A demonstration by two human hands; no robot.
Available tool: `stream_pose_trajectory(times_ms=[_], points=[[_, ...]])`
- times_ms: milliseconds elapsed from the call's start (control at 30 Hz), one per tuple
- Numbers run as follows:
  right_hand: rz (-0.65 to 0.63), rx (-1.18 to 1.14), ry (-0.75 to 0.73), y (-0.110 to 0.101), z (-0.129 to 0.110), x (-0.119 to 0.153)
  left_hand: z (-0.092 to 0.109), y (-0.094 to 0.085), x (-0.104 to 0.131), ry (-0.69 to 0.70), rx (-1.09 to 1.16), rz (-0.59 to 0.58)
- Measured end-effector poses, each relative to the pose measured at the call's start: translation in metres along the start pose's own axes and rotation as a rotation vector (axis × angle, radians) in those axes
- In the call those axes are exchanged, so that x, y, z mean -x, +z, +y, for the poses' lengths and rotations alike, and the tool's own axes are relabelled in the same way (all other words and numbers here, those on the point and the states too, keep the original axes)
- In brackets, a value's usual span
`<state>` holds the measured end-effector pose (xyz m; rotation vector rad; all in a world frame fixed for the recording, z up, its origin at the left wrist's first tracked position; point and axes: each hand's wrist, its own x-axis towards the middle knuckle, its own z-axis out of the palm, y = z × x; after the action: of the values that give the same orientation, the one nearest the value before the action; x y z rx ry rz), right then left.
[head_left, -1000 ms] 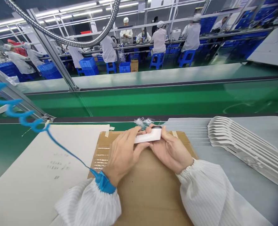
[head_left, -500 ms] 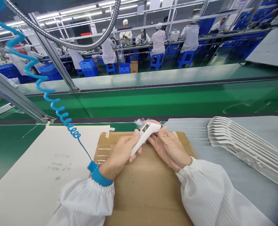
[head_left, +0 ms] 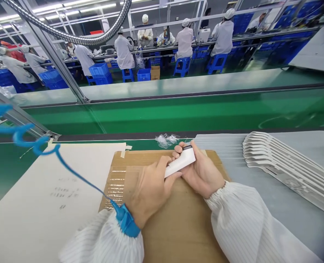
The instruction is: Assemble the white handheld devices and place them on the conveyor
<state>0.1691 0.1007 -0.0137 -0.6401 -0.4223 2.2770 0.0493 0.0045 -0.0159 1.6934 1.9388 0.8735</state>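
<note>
Spanning the gap between your left hand (head_left: 153,186) and right hand (head_left: 203,173), both pinching it, the smooth white angled device (head_left: 180,162) tilts above brown cardboard (head_left: 175,226) at centre frame.

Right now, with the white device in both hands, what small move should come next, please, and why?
I would probably ease the left hand back slightly while the right hand supports the white device: the left hand covers its near end, hiding it from check, while right fingers are already around the dark end, above the cardboard.
</note>
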Motion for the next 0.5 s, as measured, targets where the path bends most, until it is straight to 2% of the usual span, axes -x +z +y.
stream_pose_trajectory(times_ms=[133, 233, 267, 333, 433, 500], points=[[0.051, 0.019, -0.025, 0.004, -0.001, 0.002, 0.011, -0.006, 0.003, 0.003, -0.086, -0.06], [0.048, 0.051, -0.045, 0.005, 0.001, 0.001, 0.018, -0.007, 0.005, -0.046, -0.143, -0.047], [0.054, 0.069, -0.053, 0.005, 0.002, 0.001, 0.018, -0.007, 0.005, -0.08, -0.082, -0.038], [0.063, 0.123, -0.071, 0.005, 0.005, -0.001, 0.014, -0.014, -0.001, -0.201, 0.177, -0.036], [0.11, 0.172, -0.102, 0.003, 0.009, -0.005, -0.004, -0.041, -0.023, -0.415, 0.539, 0.024], [0.152, 0.152, -0.121, 0.0, 0.009, -0.007, -0.021, -0.069, -0.047, -0.457, 0.504, 0.14]])
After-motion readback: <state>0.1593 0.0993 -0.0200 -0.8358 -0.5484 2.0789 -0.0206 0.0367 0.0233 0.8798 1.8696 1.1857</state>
